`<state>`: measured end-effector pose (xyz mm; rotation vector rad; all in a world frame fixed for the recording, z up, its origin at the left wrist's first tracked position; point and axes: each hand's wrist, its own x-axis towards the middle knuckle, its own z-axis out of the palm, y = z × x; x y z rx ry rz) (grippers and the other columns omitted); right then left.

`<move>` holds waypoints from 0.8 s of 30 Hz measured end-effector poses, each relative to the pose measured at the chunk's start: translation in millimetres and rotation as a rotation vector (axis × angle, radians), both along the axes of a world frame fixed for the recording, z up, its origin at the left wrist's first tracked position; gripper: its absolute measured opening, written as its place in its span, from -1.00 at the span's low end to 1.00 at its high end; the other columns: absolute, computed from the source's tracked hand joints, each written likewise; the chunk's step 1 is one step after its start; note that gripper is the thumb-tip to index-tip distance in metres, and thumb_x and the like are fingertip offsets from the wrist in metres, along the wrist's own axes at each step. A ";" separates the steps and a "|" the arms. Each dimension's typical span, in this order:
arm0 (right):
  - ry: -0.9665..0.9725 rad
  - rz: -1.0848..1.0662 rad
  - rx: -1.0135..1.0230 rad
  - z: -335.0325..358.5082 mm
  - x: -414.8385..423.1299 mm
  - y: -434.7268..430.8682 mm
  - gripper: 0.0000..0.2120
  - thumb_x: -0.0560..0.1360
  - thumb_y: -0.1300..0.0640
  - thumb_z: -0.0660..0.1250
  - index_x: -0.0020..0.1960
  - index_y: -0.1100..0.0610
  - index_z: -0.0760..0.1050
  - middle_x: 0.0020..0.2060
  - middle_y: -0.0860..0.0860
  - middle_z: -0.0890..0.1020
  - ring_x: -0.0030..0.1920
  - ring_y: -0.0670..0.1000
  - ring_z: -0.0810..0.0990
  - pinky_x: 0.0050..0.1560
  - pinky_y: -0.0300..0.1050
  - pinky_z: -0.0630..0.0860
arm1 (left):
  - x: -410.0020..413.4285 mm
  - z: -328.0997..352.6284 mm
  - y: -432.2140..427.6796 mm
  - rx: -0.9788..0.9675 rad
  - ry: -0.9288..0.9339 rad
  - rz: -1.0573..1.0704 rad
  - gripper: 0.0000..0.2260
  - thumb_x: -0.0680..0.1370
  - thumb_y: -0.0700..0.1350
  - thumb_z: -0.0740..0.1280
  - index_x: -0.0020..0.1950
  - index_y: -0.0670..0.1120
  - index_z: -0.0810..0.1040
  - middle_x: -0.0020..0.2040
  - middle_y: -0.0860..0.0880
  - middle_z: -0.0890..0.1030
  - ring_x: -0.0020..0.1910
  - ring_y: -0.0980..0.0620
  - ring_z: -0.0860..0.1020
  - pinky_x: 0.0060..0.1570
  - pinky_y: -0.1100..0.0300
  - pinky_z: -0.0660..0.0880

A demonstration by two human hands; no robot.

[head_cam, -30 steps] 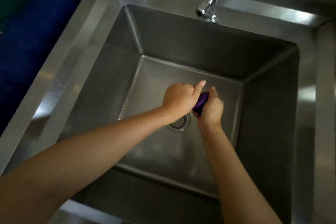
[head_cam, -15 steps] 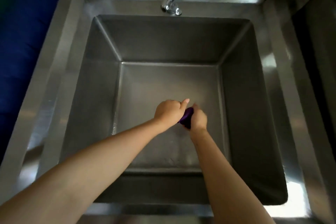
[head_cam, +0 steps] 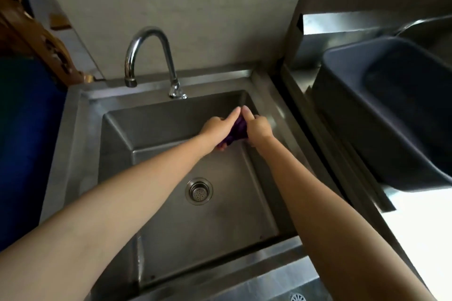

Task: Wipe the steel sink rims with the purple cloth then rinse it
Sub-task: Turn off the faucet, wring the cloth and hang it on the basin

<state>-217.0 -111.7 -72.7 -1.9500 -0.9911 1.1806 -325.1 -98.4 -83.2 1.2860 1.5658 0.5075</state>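
The purple cloth [head_cam: 236, 131] is bunched into a tight wad between both my hands, over the far right part of the steel sink [head_cam: 73, 154]. My left hand [head_cam: 216, 128] grips its left side and my right hand [head_cam: 259, 127] grips its right side, both index fingers pointing up. Most of the cloth is hidden by my fingers. The curved chrome tap [head_cam: 149, 56] stands at the back rim, to the left of my hands, and no water shows at its spout.
The round drain strainer [head_cam: 198, 191] lies in the basin floor below my arms. A dark grey plastic tub [head_cam: 391, 105] sits on the steel counter at the right. A blue surface [head_cam: 27, 142] borders the sink's left side. A grey wall rises behind.
The view has tilted up, now showing the tap, wall and tub. My hands, still clasped on the cloth, have moved from above the drain toward the sink's far right corner.
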 end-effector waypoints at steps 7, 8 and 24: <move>0.261 -0.142 0.095 90.5 11.3 -7.2 -0.56 0.51 -0.28 0.13 -0.25 0.07 0.42 -0.31 0.06 0.54 -0.33 0.07 0.52 -0.40 -0.17 0.44 | 14.6 91.4 10.1 0.234 -0.083 -0.011 -0.51 0.43 0.33 0.26 -0.21 -0.11 0.61 -0.43 -0.05 0.52 -0.50 -0.01 0.42 -0.54 0.27 0.23; 0.310 -0.112 0.075 105.3 13.8 -12.8 -0.54 0.49 -0.31 0.12 -0.24 0.08 0.43 -0.37 0.04 0.52 -0.41 0.03 0.47 -0.46 -0.20 0.36 | 14.0 102.8 10.7 0.286 -0.074 -0.026 -0.54 0.44 0.31 0.25 -0.24 -0.08 0.59 -0.41 -0.04 0.54 -0.45 -0.02 0.46 -0.51 0.25 0.28; -0.145 0.197 0.289 202.1 87.9 -30.7 -0.71 0.55 0.08 0.26 0.23 0.17 0.43 0.09 0.14 0.56 0.06 0.10 0.58 -0.01 -0.05 0.59 | 23.8 197.5 5.2 0.476 0.017 -0.506 -0.69 0.62 0.05 0.13 0.13 -0.08 0.58 -0.03 0.02 0.60 -0.01 0.08 0.53 -0.07 0.29 0.37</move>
